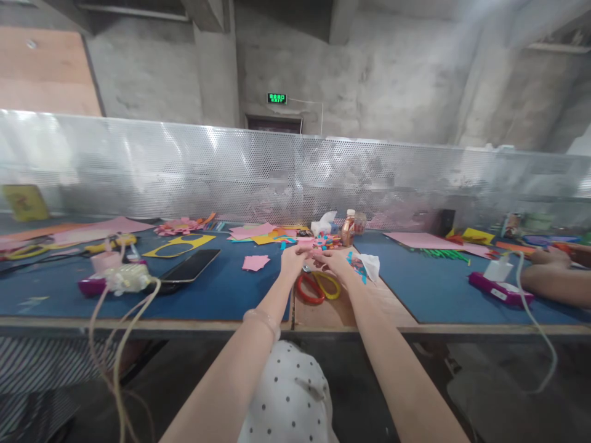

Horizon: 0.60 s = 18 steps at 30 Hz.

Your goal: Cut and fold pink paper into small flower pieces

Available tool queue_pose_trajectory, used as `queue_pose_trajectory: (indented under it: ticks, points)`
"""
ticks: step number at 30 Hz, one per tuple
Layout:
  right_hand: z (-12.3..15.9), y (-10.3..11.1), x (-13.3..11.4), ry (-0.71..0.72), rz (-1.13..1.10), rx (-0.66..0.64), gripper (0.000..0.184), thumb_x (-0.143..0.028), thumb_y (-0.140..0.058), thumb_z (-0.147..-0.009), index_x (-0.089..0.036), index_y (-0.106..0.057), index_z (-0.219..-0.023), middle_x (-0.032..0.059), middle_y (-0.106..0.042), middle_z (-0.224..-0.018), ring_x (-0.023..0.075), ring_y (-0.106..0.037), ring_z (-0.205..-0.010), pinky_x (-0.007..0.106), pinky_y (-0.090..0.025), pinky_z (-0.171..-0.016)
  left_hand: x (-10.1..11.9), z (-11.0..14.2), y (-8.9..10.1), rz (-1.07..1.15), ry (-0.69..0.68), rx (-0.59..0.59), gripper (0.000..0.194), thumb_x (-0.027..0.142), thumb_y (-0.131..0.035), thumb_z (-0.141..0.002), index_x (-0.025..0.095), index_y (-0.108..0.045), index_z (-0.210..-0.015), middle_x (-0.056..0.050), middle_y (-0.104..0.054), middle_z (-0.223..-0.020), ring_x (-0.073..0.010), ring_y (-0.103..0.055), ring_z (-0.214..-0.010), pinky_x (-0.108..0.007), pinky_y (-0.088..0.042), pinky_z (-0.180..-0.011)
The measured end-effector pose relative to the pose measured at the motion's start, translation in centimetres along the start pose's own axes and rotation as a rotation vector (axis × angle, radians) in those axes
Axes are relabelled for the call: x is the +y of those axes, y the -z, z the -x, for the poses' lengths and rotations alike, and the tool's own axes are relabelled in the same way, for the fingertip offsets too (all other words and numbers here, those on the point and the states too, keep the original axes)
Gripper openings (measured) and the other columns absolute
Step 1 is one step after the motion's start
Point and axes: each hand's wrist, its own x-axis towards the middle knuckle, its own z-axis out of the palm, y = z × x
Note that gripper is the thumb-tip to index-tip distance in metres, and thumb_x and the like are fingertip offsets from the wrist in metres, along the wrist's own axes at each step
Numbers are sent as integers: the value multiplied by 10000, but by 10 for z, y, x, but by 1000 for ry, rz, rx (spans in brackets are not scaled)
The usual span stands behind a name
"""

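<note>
Hands: the left hand [292, 261] and right hand [336, 263] meet close together ahead of the wearer, fingers bent inward; whether either actually grips is too small to tell.
Pink paper piece: a small pink piece [312, 245] sits between the fingertips of both hands; thin paper could crease or tear if the two pull unevenly.
Scissors: red-and-yellow-handled scissors [310, 300] lie just nearer the wearer than the hands, under the wrists; a dropped wrist could knock them.
Scraps: blue bits [356, 266] and a white tissue [371, 267] lie just right of the right hand; a sideways sweep might scatter them.
Bottle: a brownish bottle [348, 230] stands beyond the right hand; a long reach forward could tip it.
</note>
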Motion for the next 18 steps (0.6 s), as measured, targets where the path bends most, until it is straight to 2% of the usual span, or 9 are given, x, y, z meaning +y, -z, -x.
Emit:
queue_pose_trajectory:
  ticks: [3, 7, 12, 15, 18]
  points:
    - [-1, 0, 2, -12, -36, -29, 262, -393, -644, -634, -130, -641, -645, 34, -624, -589, 92, -536, -521, 187, -402, -477, 3, 1, 1, 12, -13, 0, 154, 145, -584, -656, 175, -671, -779, -24, -682, -760, -150, -620, -723, -282, -467, -756]
    - [-4, 3, 6, 24, 16, 17, 270, -385, -647, -629, -116, -628, -604, 44, -626, -587, 90, -534, -526, 183, -396, -480, 3, 1, 0, 28, -15, -19, 154, 129, -572, -661, 155, -661, -785, -35, -676, -769, -141, -615, -731, -262, -467, -734]
    - [-7, 6, 8, 68, 72, 66, 287, -398, -633, -631, -119, -617, -566, 40, -616, -561, 88, -518, -503, 183, -387, -464, 1, 3, -7, 216, 81, -88, 270, 242, -605, -669, 131, -610, -916, -45, -664, -764, -124, -607, -661, -226, -477, -604]
    - [-7, 6, 7, 88, 66, 76, 287, -401, -618, -641, -124, -622, -569, 38, -617, -565, 83, -503, -486, 183, -387, -452, 3, 7, -8, 195, 93, -146, 255, 312, -623, -651, 115, -618, -813, -52, -655, -719, -127, -593, -619, -217, -465, -544]
    - [-5, 3, 4, 110, 49, 80, 277, -394, -610, -650, -126, -628, -582, 34, -613, -564, 77, -492, -466, 179, -381, -435, 6, 7, -5, 108, 92, -127, 234, 337, -620, -648, 111, -619, -711, -56, -650, -667, -134, -590, -597, -226, -464, -547]
